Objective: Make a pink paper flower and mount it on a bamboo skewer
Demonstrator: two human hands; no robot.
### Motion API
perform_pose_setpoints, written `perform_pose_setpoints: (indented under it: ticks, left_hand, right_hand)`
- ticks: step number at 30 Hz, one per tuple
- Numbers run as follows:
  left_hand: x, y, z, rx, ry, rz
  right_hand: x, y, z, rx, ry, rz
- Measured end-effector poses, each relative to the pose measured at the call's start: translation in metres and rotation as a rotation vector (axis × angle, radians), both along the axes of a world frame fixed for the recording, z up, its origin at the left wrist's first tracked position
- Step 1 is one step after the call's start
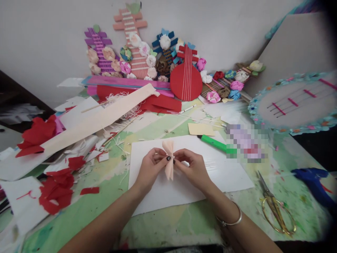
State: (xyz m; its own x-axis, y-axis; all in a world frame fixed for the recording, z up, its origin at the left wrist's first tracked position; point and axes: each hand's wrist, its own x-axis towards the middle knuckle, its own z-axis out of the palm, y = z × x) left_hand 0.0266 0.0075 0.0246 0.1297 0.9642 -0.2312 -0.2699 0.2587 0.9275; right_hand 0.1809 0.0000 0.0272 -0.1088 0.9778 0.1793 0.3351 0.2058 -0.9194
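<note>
Both my hands meet over a white sheet (pixel 231 177) in the middle of the table. My left hand (pixel 150 167) and my right hand (pixel 190 168) each pinch the narrow waist of a pale pink piece of paper or fabric (pixel 169 159) that fans out above and below like a bow. The fingers of both hands are closed on it. A silver bracelet (pixel 231 221) sits on my right wrist.
Gold-handled scissors (pixel 273 205) and a blue glue gun (pixel 313 184) lie at the right. A green cutter (pixel 216 143) rests behind the sheet. Red paper scraps (pixel 56 191) and a long cream strip (pixel 97 119) fill the left. Paper instruments with flowers (pixel 185 75) lean on the wall.
</note>
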Motion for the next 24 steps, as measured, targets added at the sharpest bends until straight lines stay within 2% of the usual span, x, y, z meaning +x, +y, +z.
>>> perform_pose_setpoints:
  ticks: [2,5,9,12,15,17,21,24]
  left_hand:
    - [0.001,-0.002,0.003,0.095,0.061,0.04]
    - [0.001,-0.004,0.005,0.186,0.154,-0.032]
    - [0.0,-0.002,0.003,0.198,0.271,-0.129]
    - [-0.002,-0.001,0.0,0.205,0.328,-0.158]
    - [-0.004,-0.001,-0.004,0.279,0.395,-0.17]
    - [-0.005,-0.001,-0.006,0.388,0.503,-0.159]
    - [-0.006,-0.002,-0.01,0.726,0.82,-0.081]
    - [-0.006,-0.003,-0.012,0.898,0.948,-0.052]
  right_hand:
    - [-0.001,-0.001,-0.001,0.046,-0.043,-0.032]
    - [-0.002,-0.003,-0.002,0.091,-0.112,-0.039]
    - [-0.002,-0.003,-0.004,0.098,-0.17,-0.039]
    - [-0.002,-0.002,-0.004,0.106,-0.215,-0.042]
    - [-0.001,-0.001,-0.002,0.1,-0.251,-0.042]
    - [0.001,0.0,-0.001,0.091,-0.298,-0.043]
    - [0.004,0.002,0.0,0.121,-0.398,0.0]
    - [0.006,0.002,-0.001,0.172,-0.455,0.039]
